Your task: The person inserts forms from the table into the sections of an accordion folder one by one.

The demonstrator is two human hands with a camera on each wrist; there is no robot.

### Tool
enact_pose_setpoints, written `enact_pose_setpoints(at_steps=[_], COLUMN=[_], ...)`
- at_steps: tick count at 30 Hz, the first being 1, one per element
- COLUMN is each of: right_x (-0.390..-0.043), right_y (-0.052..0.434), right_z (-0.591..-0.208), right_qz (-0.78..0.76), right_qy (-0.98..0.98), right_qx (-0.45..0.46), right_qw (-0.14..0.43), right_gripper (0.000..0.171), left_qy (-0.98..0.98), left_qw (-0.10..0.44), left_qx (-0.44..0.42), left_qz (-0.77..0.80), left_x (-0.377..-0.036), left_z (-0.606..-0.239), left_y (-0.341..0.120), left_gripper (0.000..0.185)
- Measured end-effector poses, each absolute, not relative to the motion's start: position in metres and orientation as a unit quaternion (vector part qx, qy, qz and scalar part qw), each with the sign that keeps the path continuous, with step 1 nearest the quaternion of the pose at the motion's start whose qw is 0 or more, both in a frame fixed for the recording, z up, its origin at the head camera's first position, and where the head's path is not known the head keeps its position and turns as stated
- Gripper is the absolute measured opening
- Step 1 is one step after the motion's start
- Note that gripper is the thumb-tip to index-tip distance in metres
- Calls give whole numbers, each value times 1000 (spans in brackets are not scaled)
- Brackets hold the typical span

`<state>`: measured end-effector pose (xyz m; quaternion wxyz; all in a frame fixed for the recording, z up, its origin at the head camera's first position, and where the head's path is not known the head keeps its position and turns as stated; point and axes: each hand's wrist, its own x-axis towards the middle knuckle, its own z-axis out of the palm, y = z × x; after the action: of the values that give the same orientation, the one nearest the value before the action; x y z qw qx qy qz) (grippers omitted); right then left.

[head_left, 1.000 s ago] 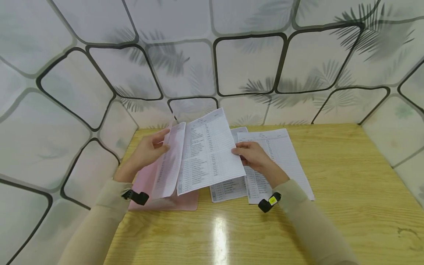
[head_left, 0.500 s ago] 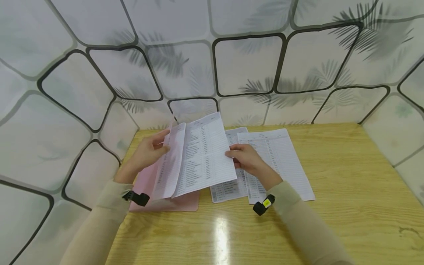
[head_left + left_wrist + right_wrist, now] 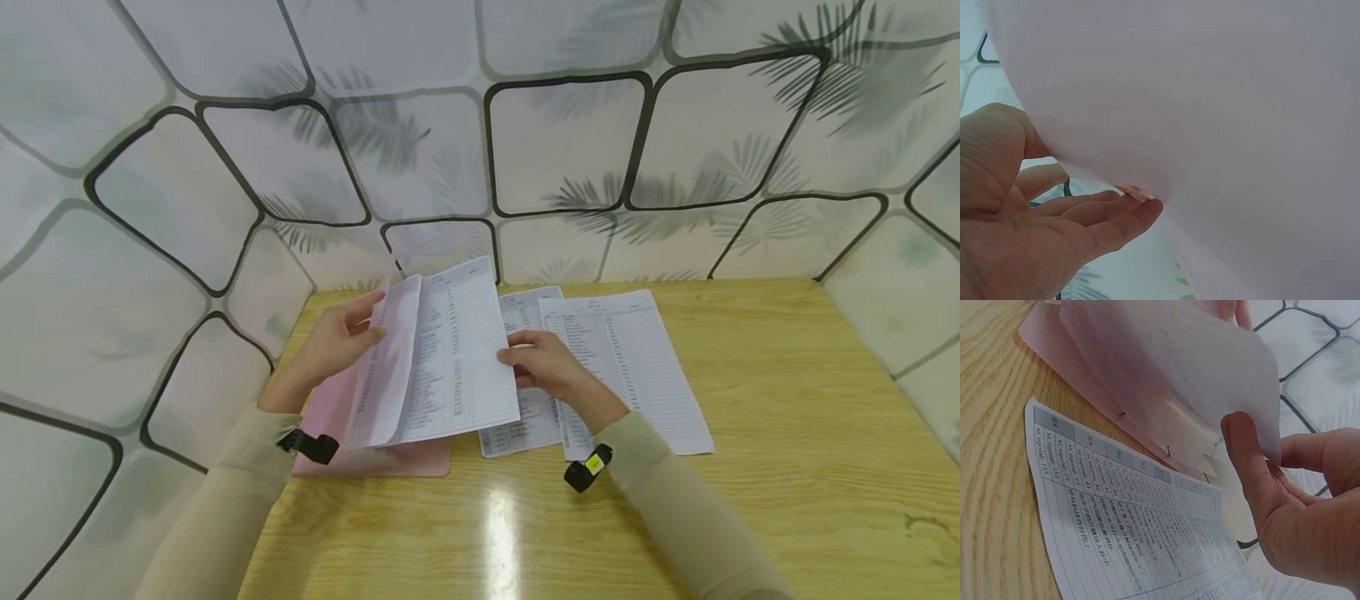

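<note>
Your left hand (image 3: 335,343) pinches the left edge of the lifted white paper sheets with printed lists (image 3: 438,354), thumb on top and fingers behind. Your right hand (image 3: 542,365) pinches the right edge of the top sheet. The sheets stand up off the flat pink plastic folder (image 3: 375,457), which lies on the shiny yellow wooden table (image 3: 787,433). Just to the right, two more white printed pages (image 3: 630,358) lie flat on the table, and your right hand hovers over them.

From your left wrist, the sheets (image 3: 1210,125) fill almost the whole picture as a pale blur. Your left hand (image 3: 1041,231) shows its palm, with the fingertips (image 3: 1144,209) touching the back of the paper.

From your right wrist, your right hand (image 3: 1297,506) has its thumb (image 3: 1244,456) on the edge of the bent sheets (image 3: 1179,394), which curve up over the pink folder (image 3: 1054,350). One printed page (image 3: 1129,544) lies flat on the table (image 3: 991,487) below.

Be careful. Your hold is only at the thin edges, so a sheet could slip out and fall. The paper is bent a lot, so I think a hard pull could crease or tear it. Your right sleeve could also push the flat pages out of place.
</note>
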<state>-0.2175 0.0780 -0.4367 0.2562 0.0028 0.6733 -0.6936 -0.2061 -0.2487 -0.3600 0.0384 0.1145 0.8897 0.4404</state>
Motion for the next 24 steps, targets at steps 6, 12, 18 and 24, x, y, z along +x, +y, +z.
enact_pose_setpoints(at_steps=[6,12,18,24], right_x=[-216,-214,-212,-211], right_y=[76,74,69,63], right_z=[-438,-437,-437,-438], right_qz=[-677,-683,-688,-686], right_qy=[683,674,668,670], right_qx=[-6,-6,-16,-24], right_qw=[274,282,281,281], right_gripper=[44,48,50,48], left_qy=[891,892,891,890], left_qw=[35,34,38,45], left_qx=[113,112,111,107], left_qz=[438,437,438,441], left_x=[-205,-205,-206,-206], left_z=[-360,-360,-361,-361], left_y=[-248,-248,-248,-250], left_gripper=[63,62,62,62])
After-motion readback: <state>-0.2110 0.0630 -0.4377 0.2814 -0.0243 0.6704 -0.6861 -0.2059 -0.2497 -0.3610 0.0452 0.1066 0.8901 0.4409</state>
